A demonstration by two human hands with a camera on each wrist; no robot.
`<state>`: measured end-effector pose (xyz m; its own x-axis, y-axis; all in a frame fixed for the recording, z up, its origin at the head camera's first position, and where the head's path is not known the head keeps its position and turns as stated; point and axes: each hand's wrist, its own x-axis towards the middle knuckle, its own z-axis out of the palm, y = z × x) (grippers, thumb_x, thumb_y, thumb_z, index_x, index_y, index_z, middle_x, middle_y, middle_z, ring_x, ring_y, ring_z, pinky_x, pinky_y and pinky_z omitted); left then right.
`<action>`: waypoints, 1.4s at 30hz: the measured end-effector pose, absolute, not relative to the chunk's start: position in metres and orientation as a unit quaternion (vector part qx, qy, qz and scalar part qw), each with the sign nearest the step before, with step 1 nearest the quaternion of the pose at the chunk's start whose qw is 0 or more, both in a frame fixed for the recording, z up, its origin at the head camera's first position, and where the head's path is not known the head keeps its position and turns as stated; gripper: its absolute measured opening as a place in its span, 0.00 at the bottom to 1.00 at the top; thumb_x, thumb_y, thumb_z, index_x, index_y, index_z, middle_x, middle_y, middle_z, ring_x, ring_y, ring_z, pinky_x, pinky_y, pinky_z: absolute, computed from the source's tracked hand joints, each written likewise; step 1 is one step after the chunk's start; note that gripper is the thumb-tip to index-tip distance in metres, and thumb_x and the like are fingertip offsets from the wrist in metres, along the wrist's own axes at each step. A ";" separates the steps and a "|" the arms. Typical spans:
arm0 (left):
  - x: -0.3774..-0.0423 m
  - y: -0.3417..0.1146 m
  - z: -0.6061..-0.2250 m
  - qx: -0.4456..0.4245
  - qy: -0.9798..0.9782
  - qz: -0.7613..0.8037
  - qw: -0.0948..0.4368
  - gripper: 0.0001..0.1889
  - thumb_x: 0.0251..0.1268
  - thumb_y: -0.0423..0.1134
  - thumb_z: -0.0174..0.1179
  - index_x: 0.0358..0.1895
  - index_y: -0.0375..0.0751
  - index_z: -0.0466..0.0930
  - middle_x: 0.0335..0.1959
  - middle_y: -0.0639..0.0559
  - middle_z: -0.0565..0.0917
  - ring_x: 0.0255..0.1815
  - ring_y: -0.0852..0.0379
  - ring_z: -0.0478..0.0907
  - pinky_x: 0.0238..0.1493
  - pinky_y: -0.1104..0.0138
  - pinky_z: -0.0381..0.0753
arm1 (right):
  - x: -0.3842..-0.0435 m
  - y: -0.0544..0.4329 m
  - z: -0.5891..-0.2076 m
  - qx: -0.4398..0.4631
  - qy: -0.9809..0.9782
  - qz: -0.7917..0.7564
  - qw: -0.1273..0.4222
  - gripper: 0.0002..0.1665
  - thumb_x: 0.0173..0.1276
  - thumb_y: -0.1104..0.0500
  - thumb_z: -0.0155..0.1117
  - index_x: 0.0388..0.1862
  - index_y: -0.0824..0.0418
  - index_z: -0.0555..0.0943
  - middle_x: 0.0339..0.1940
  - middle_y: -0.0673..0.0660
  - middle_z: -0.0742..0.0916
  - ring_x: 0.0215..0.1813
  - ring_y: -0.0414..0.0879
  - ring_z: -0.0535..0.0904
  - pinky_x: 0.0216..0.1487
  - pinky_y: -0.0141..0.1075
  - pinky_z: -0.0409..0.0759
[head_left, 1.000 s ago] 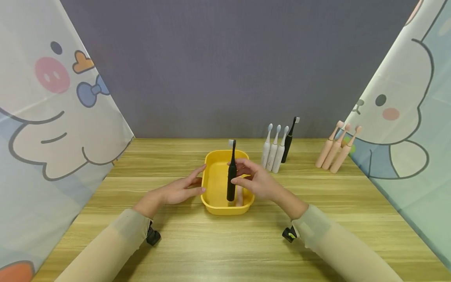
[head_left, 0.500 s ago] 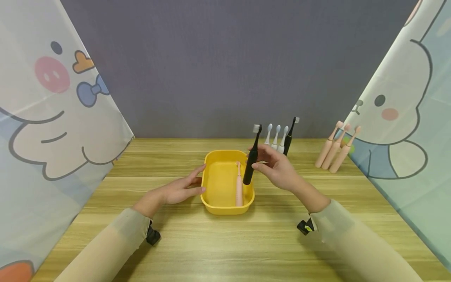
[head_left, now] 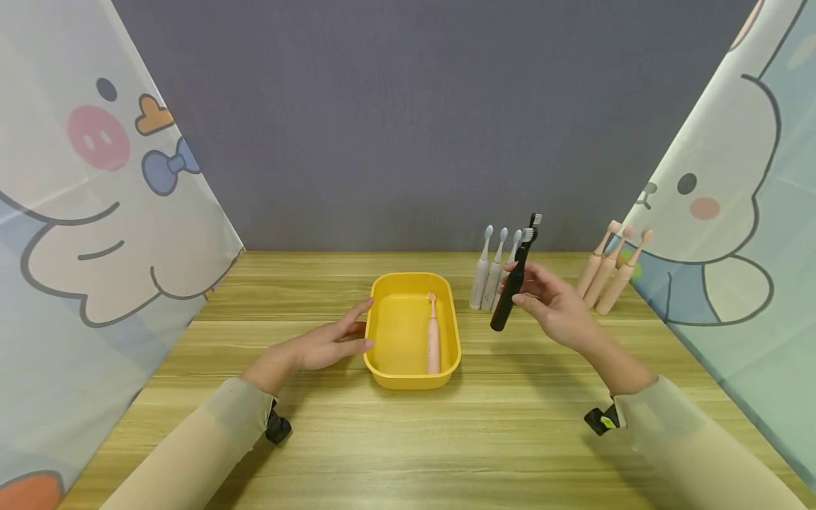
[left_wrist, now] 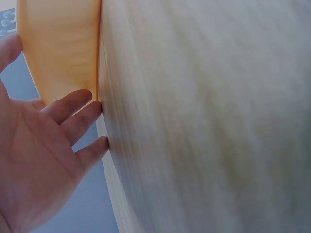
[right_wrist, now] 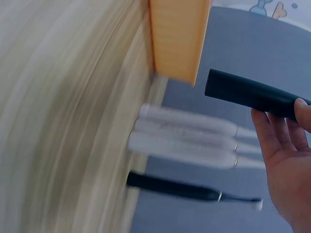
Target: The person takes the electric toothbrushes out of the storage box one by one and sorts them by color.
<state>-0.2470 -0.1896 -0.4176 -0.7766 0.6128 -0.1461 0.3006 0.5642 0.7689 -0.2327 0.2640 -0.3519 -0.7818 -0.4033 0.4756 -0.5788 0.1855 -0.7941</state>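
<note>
My right hand (head_left: 557, 304) pinches a black electric toothbrush (head_left: 510, 294) between thumb and fingers, held tilted above the table, brush head up. In the right wrist view its black handle (right_wrist: 248, 92) is off the table. Behind it stand three white toothbrushes (head_left: 481, 280), one partly covered by the held brush. A second black toothbrush (right_wrist: 175, 187) stands beside them, mostly hidden in the head view. My left hand (head_left: 321, 345) touches the left side of a yellow bin (head_left: 411, 382) with spread fingers. Inside the bin lies a pink toothbrush (head_left: 433, 343) along the right wall.
Three pink toothbrushes (head_left: 602, 273) stand at the back right, partly behind my right hand. A grey wall (head_left: 408, 127) rises behind the wooden table (head_left: 408, 446). Printed cloth panels (head_left: 714, 212) close in both sides.
My right hand has carried the black toothbrush out of the bin, rightward to in front of the white toothbrushes. The pink toothbrush in the bin is now uncovered. My left hand stays put.
</note>
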 end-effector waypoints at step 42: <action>-0.246 -0.189 -0.417 0.268 0.863 0.380 0.198 0.49 0.87 0.59 0.55 0.93 0.55 0.31 0.86 0.35 0.66 0.87 0.35 0.64 0.87 0.34 0.59 | -0.331 0.335 -0.384 0.117 -0.875 0.462 0.080 0.29 0.87 0.71 0.51 0.82 0.74 0.62 0.73 0.80 0.76 0.71 0.77 0.77 0.51 0.13 0.78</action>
